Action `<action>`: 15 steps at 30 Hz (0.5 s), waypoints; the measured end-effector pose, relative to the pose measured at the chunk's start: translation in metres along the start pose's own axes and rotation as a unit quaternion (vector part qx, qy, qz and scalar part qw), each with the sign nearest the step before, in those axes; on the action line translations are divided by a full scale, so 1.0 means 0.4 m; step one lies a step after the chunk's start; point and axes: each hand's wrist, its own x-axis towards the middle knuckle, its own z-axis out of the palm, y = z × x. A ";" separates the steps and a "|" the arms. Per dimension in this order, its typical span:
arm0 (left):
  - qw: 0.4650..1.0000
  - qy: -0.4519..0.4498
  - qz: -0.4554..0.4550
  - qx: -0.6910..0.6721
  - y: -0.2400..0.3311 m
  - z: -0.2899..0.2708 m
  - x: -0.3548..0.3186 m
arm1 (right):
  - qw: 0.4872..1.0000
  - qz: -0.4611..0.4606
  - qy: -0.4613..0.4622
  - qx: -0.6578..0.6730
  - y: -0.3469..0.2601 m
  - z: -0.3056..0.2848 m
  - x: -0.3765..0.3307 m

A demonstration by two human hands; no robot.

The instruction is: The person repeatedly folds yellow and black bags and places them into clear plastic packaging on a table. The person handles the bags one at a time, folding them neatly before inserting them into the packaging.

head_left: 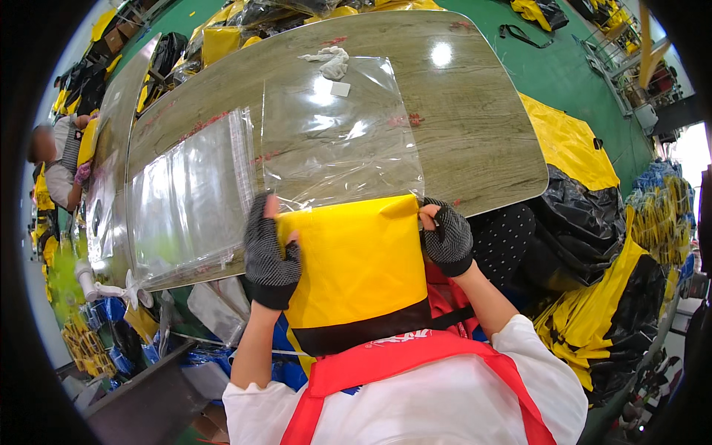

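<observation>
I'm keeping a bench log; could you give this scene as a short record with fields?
Left grip: gloved, at the left edge of the yellow-and-black item
Right grip: gloved, pinching the item's far right corner
Beyond the item: clear plastic sleeve, flat on the table
Table's left: stacked clear sleeves
Table's far side: crumpled white cloth

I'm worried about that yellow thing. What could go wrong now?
The clear plastic looks thin, so it might crumple or tear against the yellow piece. Most of the yellow piece hangs past the table edge, so it could slide down if the right hand lost its corner.
</observation>
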 end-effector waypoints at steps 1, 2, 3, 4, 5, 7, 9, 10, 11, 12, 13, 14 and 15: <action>0.999 -0.035 0.040 -0.005 0.008 0.003 0.019 | 1.000 -0.008 0.010 -0.011 -0.002 0.001 -0.006; 0.998 -0.041 0.038 -0.027 0.012 0.020 0.030 | 0.999 -0.017 0.017 -0.023 -0.003 0.000 -0.014; 0.993 -0.056 0.076 -0.066 -0.007 0.029 0.041 | 0.999 -0.027 0.025 -0.035 -0.005 -0.003 -0.020; 0.995 -0.052 0.057 -0.060 -0.002 0.025 0.039 | 0.998 -0.012 -0.022 -0.051 -0.007 -0.011 -0.021; 0.996 -0.054 0.045 -0.059 0.002 0.029 0.041 | 0.999 -0.011 -0.014 -0.050 -0.005 -0.010 -0.028; 0.995 -0.028 0.069 -0.062 -0.008 0.042 0.043 | 0.999 -0.008 0.002 -0.046 -0.001 0.002 -0.040; 0.997 -0.023 0.071 -0.029 -0.006 0.044 0.038 | 0.998 0.021 -0.045 -0.036 -0.002 -0.003 -0.045; 0.997 -0.017 0.075 -0.016 0.004 0.041 0.038 | 0.996 0.038 -0.078 -0.029 0.009 -0.002 -0.055; 0.996 -0.032 0.086 0.012 0.008 0.034 0.038 | 0.992 0.053 -0.109 -0.022 0.021 -0.002 -0.057; 0.993 -0.046 0.096 0.040 0.010 0.024 0.029 | 0.992 0.049 -0.112 -0.006 0.026 -0.002 -0.064; 0.990 -0.059 0.106 0.069 0.013 0.013 0.018 | 0.992 0.044 -0.116 0.011 0.027 -0.002 -0.078; 0.987 -0.076 0.130 0.049 0.016 -0.001 0.010 | 0.992 0.040 -0.119 0.028 0.030 0.002 -0.092; 0.987 -0.069 0.137 0.042 0.008 0.002 -0.010 | 0.982 0.111 -0.109 0.107 0.040 0.005 -0.104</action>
